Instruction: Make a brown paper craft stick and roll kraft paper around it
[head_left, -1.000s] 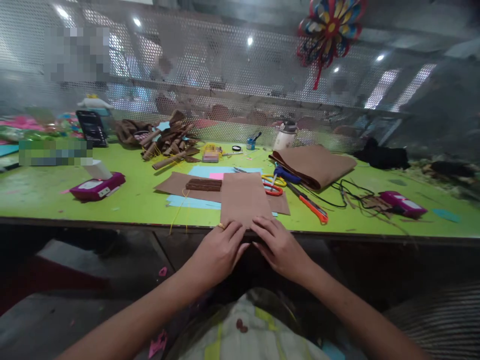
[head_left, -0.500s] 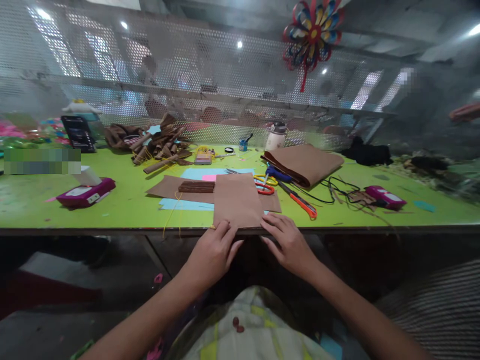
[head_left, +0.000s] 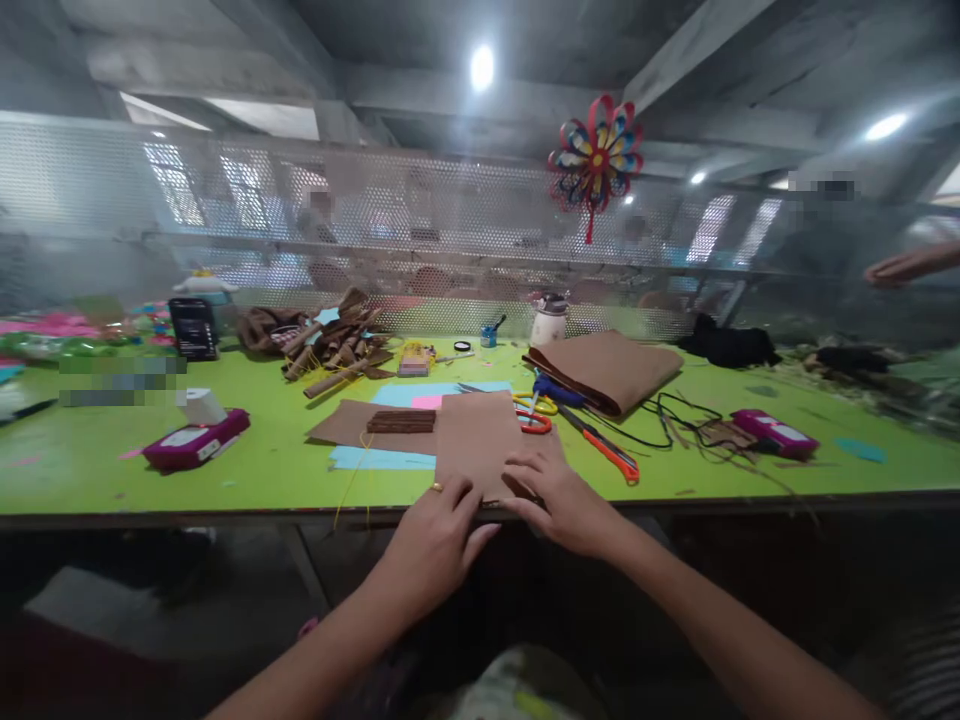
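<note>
A sheet of brown paper (head_left: 478, 440) lies at the table's front edge. My left hand (head_left: 439, 530) rests its bent fingers on the sheet's near left corner, thumb apart from it below the edge. The fingers of my right hand (head_left: 566, 500) are spread over the near right part of the sheet, with the thumb held off. Partly beneath the sheet are another brown piece (head_left: 337, 425) and light blue paper (head_left: 390, 458). A bundle of dark brown strips (head_left: 401, 421) sits to its left. Scissors with a red-orange handle (head_left: 536, 424) lie on its right.
An orange cutter knife (head_left: 611, 457), black cord (head_left: 675, 425) and folded brown paper (head_left: 607, 368) lie to the right. Purple boxes (head_left: 196, 440) stand on both sides. Rolled brown pieces (head_left: 341, 350), a phone (head_left: 193, 328) and a bottle (head_left: 550, 320) are farther back. Another person's hand (head_left: 904, 268) shows at right.
The view has tilted up, so the table appears lower. My right hand has slid left, farther onto the brown sheet. My left hand stays at its near left corner.
</note>
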